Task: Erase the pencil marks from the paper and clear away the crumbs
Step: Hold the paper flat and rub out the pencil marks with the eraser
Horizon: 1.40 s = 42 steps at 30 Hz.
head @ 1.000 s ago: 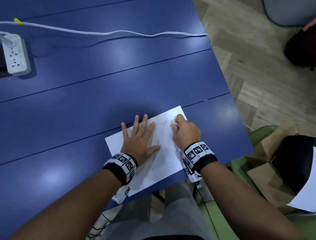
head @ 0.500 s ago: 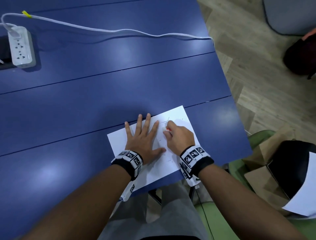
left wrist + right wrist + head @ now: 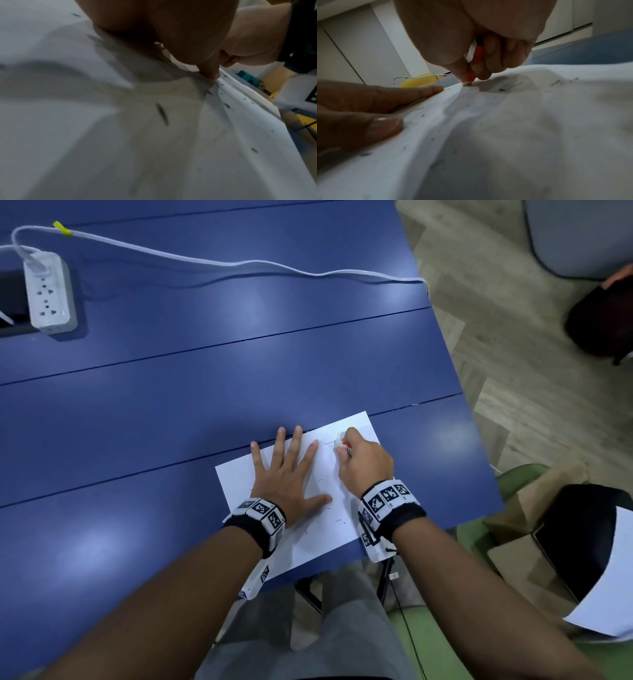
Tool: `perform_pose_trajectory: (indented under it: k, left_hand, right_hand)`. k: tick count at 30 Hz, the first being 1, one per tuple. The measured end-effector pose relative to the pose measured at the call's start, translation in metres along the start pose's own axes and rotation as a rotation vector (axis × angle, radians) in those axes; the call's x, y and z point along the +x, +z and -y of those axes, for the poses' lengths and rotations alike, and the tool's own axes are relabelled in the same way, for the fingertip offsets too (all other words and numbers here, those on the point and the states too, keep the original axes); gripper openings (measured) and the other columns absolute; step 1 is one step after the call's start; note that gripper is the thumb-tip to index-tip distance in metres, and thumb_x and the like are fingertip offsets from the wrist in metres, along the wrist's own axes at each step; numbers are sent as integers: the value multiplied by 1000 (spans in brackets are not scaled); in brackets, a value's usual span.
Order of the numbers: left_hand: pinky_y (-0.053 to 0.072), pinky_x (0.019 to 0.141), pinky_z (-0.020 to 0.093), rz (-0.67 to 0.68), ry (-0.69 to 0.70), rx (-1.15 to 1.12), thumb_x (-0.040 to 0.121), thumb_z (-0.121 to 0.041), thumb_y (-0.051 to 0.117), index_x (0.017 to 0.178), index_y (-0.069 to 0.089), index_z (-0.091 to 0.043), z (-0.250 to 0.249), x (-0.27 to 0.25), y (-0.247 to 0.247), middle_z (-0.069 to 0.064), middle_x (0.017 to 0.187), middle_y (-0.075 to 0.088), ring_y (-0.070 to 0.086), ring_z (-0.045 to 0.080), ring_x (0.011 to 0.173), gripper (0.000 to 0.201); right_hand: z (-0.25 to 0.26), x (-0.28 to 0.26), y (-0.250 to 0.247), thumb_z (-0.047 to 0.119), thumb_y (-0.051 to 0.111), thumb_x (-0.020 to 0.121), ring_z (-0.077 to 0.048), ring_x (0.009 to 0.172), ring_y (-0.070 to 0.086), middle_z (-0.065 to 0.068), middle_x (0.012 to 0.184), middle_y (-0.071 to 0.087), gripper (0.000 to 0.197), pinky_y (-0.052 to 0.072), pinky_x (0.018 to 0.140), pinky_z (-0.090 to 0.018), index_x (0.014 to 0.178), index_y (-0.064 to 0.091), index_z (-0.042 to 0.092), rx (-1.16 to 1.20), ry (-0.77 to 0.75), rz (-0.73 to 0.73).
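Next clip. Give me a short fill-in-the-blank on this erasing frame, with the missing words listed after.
1. The left hand lies flat with spread fingers on the ____.
2. The right hand pinches an eraser whose sleeve is ____.
3. Dark eraser crumbs lie scattered on the paper, so they are not yet ____.
4. The power strip sits on the ____ table.

Missing: paper; red; cleared; blue

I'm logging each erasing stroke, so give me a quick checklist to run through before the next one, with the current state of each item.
1. Paper pinned flat on the table by the left hand, fingers spread: ok.
2. Right hand grips the eraser: ok.
3. Eraser tip touching the paper: ok in the right wrist view.
4. Pencil marks gone: not ok, faint lines remain near the eraser.
5. Crumbs cleared: not ok, dark crumbs scattered across the sheet.
6. Paper free of creases: cannot tell.
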<state>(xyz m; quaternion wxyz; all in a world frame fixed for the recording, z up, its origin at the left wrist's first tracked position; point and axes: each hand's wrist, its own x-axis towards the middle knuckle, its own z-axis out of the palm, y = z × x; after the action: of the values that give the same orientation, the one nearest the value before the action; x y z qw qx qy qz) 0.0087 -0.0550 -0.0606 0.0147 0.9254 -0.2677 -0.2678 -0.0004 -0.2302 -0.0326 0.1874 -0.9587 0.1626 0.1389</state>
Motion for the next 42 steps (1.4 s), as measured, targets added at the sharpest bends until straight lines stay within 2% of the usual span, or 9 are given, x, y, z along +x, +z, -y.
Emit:
perform_pose_trajectory:
  k: [6,11,16,21,25,30,34,38,42]
  left_hand:
    - [-19,116,64,-111,-99,-109,83,-88,29,161,-7,-13,19,-8,8,4,165,-27,-32,27,150,114]
    - [-14,115,69,-88,-105,-46,83,-90,17,162,-4,-20,25,-16,12,4,165,-28,-31,29,150,108]
    - [-11,114,71,-88,-129,-25,82,-90,14,160,-13,-24,22,-15,11,4,163,-32,-33,30,149,106]
    - [-14,113,71,-85,-120,-42,82,-89,17,160,-15,-25,23,-15,11,3,162,-35,-36,29,147,106]
    - [-12,114,71,-104,-127,-31,82,-89,16,161,-10,-23,21,-15,11,5,165,-28,-30,31,150,106]
    - [-15,113,71,-82,-121,-33,82,-90,15,159,-16,-25,22,-15,11,4,163,-33,-33,31,149,106]
    - [-12,113,72,-87,-123,-28,80,-91,7,159,-15,-24,22,-14,12,5,164,-32,-31,32,149,107]
    - [-12,113,72,-72,-119,-25,82,-91,12,159,-16,-24,22,-14,11,5,164,-32,-31,32,150,107]
    - [-8,114,72,-57,-123,-29,74,-91,-7,159,-18,-24,22,-15,9,5,163,-34,-31,32,149,109]
  right_hand:
    - [-2,0,2,29,47,97,-25,71,47,2,76,55,12,33,58,-31,103,47,19,4,8,-4]
    - [4,-7,5,28,44,98,-24,71,48,3,78,57,12,38,59,-32,104,46,18,24,34,-38]
    - [23,-23,19,30,46,98,-24,66,53,4,71,53,11,37,58,-31,96,46,19,0,-141,41]
    - [19,-4,12,32,45,97,-27,71,54,3,72,54,14,40,59,-32,101,47,18,26,-32,-21]
    - [33,-21,18,32,47,98,-26,70,59,1,73,61,12,40,59,-31,96,46,20,-23,-171,58]
    - [28,-3,12,30,47,96,-31,77,59,-5,78,64,16,44,62,-34,102,51,17,66,-42,-32]
    - [42,-18,20,32,46,97,-29,75,59,-1,74,62,12,42,61,-32,97,48,20,7,-136,49]
    - [38,-3,17,31,49,95,-30,78,59,-1,75,60,15,48,64,-36,101,51,18,61,-32,-26]
    - [49,-15,20,33,48,97,-28,75,59,0,72,56,14,49,65,-36,100,50,19,58,-69,17]
